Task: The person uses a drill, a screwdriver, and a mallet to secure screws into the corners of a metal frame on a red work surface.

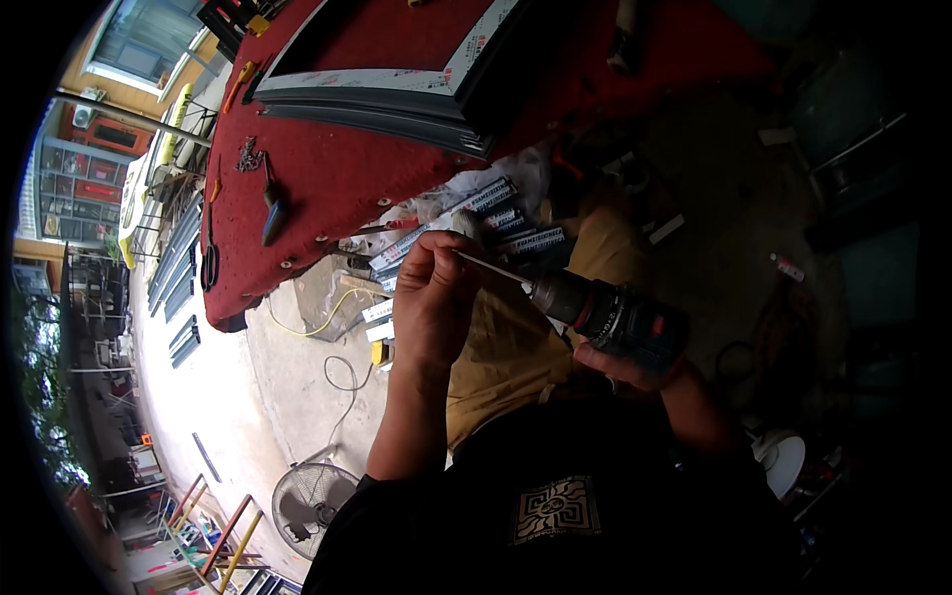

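Held in front of my body is a dark cordless drill (617, 319), its chuck pointing up and to the left. My right hand (630, 367) is wrapped round it in shadow. A long thin bit (493, 267) sticks out of the chuck. At its far end my left hand (434, 297) is closed, thumb and fingertips pinched at the bit's tip. Whether a small piece also sits between those fingertips is hidden. Both hands are just off the near edge of a red-covered table (337, 188).
Stacked dark frames (377, 104) lie on the table. Left of them are a blue-handled screwdriver (273, 220), a small metal pile (249, 155) and black scissors (209, 260). Labelled profiles (531, 241) lie below the table edge. A fan (312, 501) and a cord (342, 387) are at lower left.
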`<state>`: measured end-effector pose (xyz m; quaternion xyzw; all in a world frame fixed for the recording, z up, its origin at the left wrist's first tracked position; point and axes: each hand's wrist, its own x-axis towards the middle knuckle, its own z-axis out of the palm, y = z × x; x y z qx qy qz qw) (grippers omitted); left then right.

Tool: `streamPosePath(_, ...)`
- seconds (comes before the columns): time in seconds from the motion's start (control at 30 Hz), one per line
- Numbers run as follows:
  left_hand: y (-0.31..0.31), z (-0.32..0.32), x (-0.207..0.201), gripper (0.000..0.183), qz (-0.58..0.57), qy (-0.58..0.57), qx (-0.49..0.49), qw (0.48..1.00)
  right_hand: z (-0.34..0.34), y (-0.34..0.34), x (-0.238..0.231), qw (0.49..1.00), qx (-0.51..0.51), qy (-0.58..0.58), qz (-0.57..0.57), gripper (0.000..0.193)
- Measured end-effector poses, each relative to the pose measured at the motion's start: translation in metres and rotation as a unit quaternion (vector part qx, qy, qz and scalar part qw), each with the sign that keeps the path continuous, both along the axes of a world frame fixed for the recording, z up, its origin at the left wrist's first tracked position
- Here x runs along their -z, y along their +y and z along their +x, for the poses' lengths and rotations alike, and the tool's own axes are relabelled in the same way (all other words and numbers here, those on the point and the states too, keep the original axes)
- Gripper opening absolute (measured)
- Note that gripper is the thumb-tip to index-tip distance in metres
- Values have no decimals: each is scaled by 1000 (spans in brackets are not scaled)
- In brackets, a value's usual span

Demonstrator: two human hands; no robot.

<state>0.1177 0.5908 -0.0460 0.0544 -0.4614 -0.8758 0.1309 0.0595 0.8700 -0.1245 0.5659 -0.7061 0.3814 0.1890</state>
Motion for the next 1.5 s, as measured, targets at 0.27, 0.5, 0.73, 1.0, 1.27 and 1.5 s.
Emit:
streamPosePath(0.27,-1,-12,-14,24,-138,-29,-27,990,-3,-6,-3,994,47,-71,-67,27)
streamPosePath(0.5,0,-36,-38,53,-279,-41,-20,959,-20,-6,-15,801,-41,-579,-149,29)
streamPosePath(0.73,-58,-93,-98,44,-471,-17,-139,871,-70,-6,-39,807,-12,-550,-215,37)
streamPosePath(1.0,-90,-217,-127,50,-781,-12,-123,612,-109,-20,-29,830,-39,-512,-216,70)
streamPosePath(1.27,-83,-251,-113,68,-800,-127,24,586,-125,-29,-29,820,-44,-525,-223,67)
streamPosePath(1.5,-79,-248,-111,55,-776,-98,21,622,-133,-34,-33,824,-56,-532,-187,64)
